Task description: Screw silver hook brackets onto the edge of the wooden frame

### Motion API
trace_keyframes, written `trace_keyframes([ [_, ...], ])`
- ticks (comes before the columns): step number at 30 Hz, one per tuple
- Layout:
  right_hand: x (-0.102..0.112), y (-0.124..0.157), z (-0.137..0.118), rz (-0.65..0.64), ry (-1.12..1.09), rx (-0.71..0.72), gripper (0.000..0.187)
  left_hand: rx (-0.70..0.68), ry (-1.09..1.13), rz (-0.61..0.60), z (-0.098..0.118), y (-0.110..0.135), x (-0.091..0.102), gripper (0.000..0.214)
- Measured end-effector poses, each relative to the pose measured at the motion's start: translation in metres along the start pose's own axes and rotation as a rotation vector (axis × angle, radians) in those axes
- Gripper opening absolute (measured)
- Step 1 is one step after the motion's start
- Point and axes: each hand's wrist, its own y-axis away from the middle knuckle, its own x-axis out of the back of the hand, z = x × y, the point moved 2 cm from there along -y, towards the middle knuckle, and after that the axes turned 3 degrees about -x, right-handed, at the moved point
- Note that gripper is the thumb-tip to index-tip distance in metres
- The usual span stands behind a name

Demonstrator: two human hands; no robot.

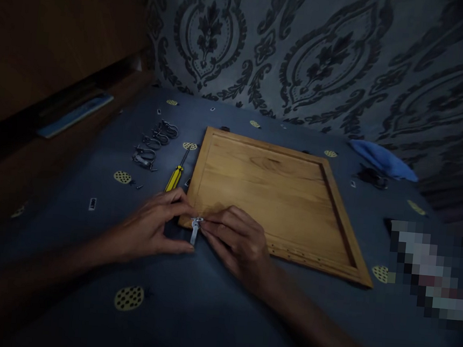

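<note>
A square wooden board with a raised rim (pixel 272 190) lies on a dark blue sheet. At its near left corner a small metal hook bracket (pixel 194 231) hangs over the edge. My left hand (pixel 152 226) pinches the bracket from the left, fingers closed on it. From the right, my right hand (pixel 236 241) presses its fingertips against the same bracket at the board's corner. Both wrists rest on the sheet.
A yellow-handled screwdriver (pixel 174 176) lies just left of the board. Several metal hooks (pixel 153 145) sit farther left, with small screws scattered around. A blue cloth (pixel 381 159) and a dark object (pixel 372 178) lie at the back right. A patterned wall rises behind.
</note>
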Motion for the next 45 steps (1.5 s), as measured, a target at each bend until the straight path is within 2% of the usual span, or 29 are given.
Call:
trace_keyframes([
  [15, 0.0020, -0.0043, 0.0007, -0.104, 0.020, 0.020, 0.018, 0.001, 0.004, 0.003, 0.0004, 0.0003, 0.0021, 0.041],
  [24, 0.0029, -0.0029, 0.0025, -0.116, 0.018, 0.028, 0.019, 0.005, 0.010, -0.008, -0.0007, 0.0023, 0.0033, 0.047],
  [29, 0.0016, -0.0014, 0.0036, -0.094, 0.009, 0.024, 0.019, -0.003, 0.003, 0.003, -0.0004, 0.0024, 0.0028, 0.040],
  [45, 0.0002, 0.0002, 0.0040, -0.036, -0.003, 0.029, 0.015, -0.044, -0.017, 0.024, -0.0009, 0.0015, 0.0027, 0.042],
])
